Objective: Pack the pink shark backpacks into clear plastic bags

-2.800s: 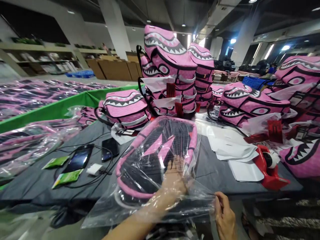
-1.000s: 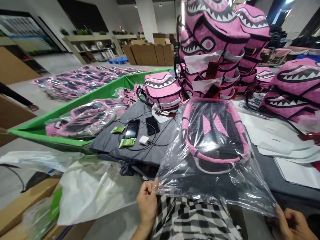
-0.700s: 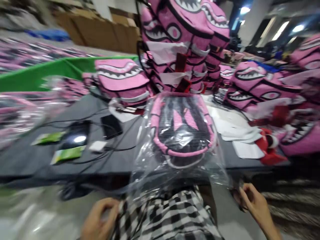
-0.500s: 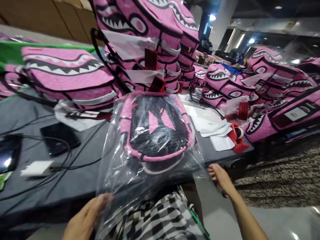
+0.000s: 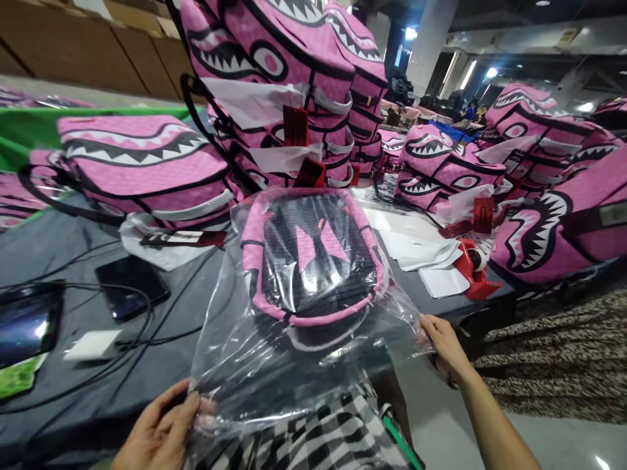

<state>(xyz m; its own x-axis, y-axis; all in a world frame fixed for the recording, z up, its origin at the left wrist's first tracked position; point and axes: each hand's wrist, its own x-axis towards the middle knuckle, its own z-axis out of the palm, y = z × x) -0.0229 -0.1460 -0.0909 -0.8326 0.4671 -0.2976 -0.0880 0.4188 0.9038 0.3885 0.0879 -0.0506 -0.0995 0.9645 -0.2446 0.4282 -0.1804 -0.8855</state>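
1. Grey cloth-covered worktop (image 5: 73, 228), with brown cardboard boxes (image 5: 73, 46) beyond its far edge.
2. Tall stack of pink backpacks (image 5: 294, 72), toothy mouths printed on, toward the far edge.
3. Clear plastic bag (image 5: 259, 385), its loose end hanging over the near edge.
4. Packed backpack (image 5: 313, 261) inside it, black panel up, lying near the middle of the near edge.
5. Loose white papers (image 5: 416, 245), just right of the bag.
6. Left hand (image 5: 161, 427): pinching the left corner of the bag's loose end.
7. Right hand (image 5: 443, 343): pinching the right corner.
8. Red tape dispenser (image 5: 477, 287) by the near edge, beside the papers.
9. Black phone (image 5: 132, 287), left of the bag.
10. White charger (image 5: 93, 344), nearer the near edge.
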